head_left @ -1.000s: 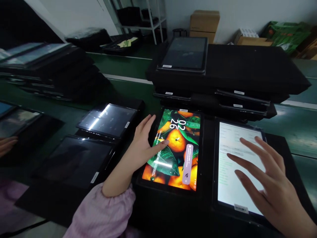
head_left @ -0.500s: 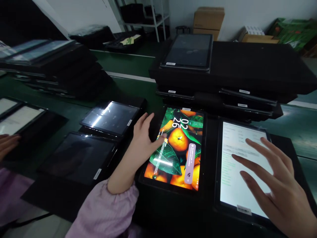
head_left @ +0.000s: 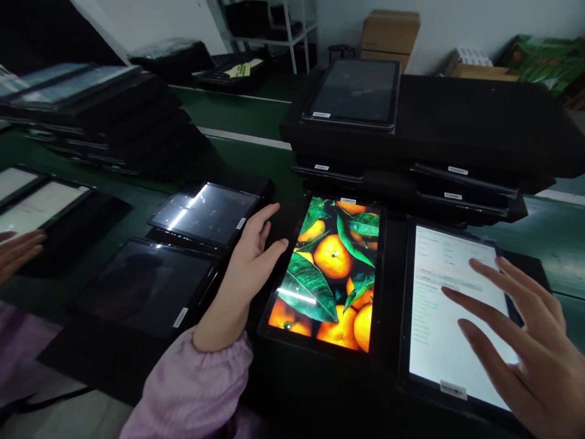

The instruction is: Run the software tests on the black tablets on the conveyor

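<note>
Your left hand (head_left: 249, 262) rests open, gripping nothing, at the left edge of the tablet showing oranges (head_left: 331, 274), whose long side runs away from you. Your right hand (head_left: 525, 341), fingers spread and empty, hovers over the white-screen tablet (head_left: 439, 305) just to its right.

Green desk (head_left: 240, 114) carries stacked black trays (head_left: 466, 116), one dark tablet (head_left: 354, 91) on top. Cardboard box (head_left: 390, 32) against rear wall; metal shelf (head_left: 299, 27) left of it.

Smooth, glossy glass on the orange-leaf tablet (head_left: 331, 274) and the dark tablet (head_left: 205, 213), glare-streaked. Matt black foam-like trays (head_left: 457, 116) beneath; soft crinkled pink cloth sleeve (head_left: 192, 390). Smooth green desk (head_left: 237, 116), dull brown cardboard box (head_left: 389, 33).
</note>
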The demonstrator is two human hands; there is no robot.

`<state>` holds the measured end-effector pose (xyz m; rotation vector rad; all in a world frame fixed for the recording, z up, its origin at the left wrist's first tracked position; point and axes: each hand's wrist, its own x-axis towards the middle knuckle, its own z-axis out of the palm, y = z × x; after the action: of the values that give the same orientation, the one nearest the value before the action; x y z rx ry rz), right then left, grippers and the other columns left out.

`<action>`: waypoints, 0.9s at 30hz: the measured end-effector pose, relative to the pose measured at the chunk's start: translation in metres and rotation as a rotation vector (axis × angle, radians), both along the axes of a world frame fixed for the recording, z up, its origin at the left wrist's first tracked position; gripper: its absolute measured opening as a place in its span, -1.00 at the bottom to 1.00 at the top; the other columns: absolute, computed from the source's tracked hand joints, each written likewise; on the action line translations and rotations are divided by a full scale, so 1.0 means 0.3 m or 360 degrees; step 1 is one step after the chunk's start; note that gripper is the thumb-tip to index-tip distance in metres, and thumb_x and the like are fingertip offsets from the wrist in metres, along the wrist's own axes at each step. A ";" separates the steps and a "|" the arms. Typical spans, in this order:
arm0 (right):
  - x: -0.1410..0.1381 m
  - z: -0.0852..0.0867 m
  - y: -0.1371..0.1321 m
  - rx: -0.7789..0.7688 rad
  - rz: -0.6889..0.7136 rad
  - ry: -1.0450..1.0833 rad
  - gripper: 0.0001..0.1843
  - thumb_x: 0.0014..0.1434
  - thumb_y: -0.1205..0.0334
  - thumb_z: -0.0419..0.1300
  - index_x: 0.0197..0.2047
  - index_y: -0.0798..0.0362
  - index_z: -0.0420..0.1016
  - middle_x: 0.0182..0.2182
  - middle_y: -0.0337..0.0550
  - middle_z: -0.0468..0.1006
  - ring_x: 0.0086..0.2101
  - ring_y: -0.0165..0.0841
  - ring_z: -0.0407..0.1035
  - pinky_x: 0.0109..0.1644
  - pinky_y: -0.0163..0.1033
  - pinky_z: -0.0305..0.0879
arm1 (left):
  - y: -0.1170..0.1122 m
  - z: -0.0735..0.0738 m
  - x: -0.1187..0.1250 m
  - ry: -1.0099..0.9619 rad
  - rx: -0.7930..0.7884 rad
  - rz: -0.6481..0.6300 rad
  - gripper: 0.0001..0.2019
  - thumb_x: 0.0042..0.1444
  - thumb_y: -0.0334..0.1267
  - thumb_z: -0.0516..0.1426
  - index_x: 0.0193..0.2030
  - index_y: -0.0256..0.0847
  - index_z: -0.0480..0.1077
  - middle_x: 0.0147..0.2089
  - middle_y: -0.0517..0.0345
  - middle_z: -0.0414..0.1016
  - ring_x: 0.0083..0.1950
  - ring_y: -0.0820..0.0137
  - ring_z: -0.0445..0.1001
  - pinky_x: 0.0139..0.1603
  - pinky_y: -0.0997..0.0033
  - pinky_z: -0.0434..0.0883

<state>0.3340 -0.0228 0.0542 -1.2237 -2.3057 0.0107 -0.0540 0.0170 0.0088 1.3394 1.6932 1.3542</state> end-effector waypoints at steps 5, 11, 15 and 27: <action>0.008 -0.017 0.004 0.0065 0.0011 -0.0067 -0.68 0.56 0.12 0.09 0.27 -0.20 0.52 0.53 -0.12 0.28 0.52 0.13 0.13 0.49 0.52 0.17 | -0.010 0.028 0.011 0.0256 -0.0147 -0.0038 -0.29 0.18 -0.06 0.23 0.48 -0.14 0.36 0.64 -0.16 0.22 0.69 0.00 0.15 0.72 -0.17 0.07; 0.012 -0.019 0.001 0.0105 0.0005 -0.0073 -0.70 0.57 0.15 0.10 0.26 -0.16 0.51 0.53 -0.09 0.28 0.53 0.09 0.12 0.34 0.39 0.40 | -0.011 0.085 0.027 0.0478 -0.0385 -0.0136 -0.23 0.23 0.02 0.18 0.56 -0.12 0.23 0.71 -0.19 0.02 0.74 -0.08 -0.02 0.64 -0.37 0.17; 0.013 -0.017 -0.006 0.0104 -0.0008 -0.0098 -0.70 0.58 0.14 0.09 0.27 -0.17 0.51 0.52 -0.07 0.30 0.53 0.09 0.13 0.39 0.46 0.33 | -0.011 0.099 0.043 0.0520 -0.0536 -0.0215 -0.11 0.18 0.13 0.23 0.60 -0.06 0.15 0.76 -0.16 -0.14 0.73 -0.17 -0.06 0.46 -0.39 0.43; -0.003 -0.017 0.004 0.0086 0.0029 -0.0100 -0.71 0.58 0.16 0.11 0.27 -0.17 0.51 0.48 -0.03 0.34 0.51 0.10 0.16 0.21 0.24 0.58 | -0.019 0.096 0.049 0.0463 -0.0560 -0.0246 -0.06 0.20 0.21 0.27 0.64 0.05 0.07 0.78 -0.11 -0.26 0.75 -0.23 -0.17 0.38 -0.37 0.49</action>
<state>0.3331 -0.0215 0.0492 -1.1920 -2.3552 -0.0838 -0.0393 0.0112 0.0376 1.4704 1.8649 0.7576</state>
